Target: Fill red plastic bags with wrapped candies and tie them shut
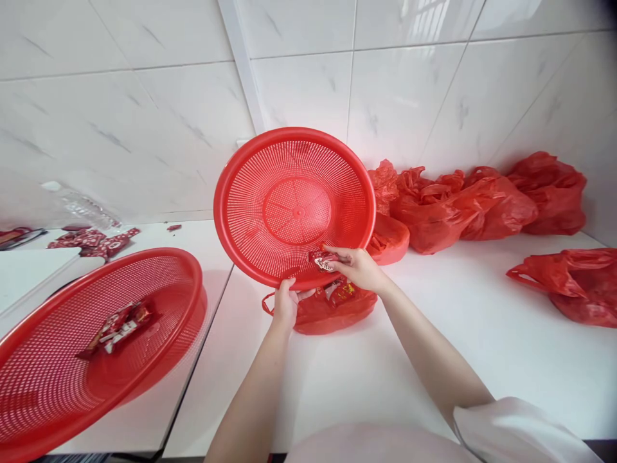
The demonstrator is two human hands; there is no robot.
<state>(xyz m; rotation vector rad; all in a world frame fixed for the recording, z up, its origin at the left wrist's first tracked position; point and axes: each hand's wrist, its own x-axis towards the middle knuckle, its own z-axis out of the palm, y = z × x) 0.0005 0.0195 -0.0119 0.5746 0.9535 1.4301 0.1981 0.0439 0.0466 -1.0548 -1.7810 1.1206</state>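
Note:
A round red plastic colander (pixel 299 202) is tilted up with its inside facing me. My left hand (pixel 288 303) grips its lower rim, thumb stretched along the outside. Inside the rim at the lower right, my right hand (pixel 359 267) pinches a small red snack packet (pixel 322 260) with white lettering. Just below the colander, a red plastic bag (pixel 332 316) sits open on the table, with red wrapped packets (pixel 343 292) showing at its mouth. The colander hides part of this bag.
Another red colander (pixel 186 308) at left holds a few red packets (pixel 123 328). Filled red bags (pixel 434 215) line the tiled wall; one more bag (pixel 578 283) lies at right. A clear bottle (pixel 84 204) and loose packets (pixel 91 241) are at back left. A seam divides two white tables.

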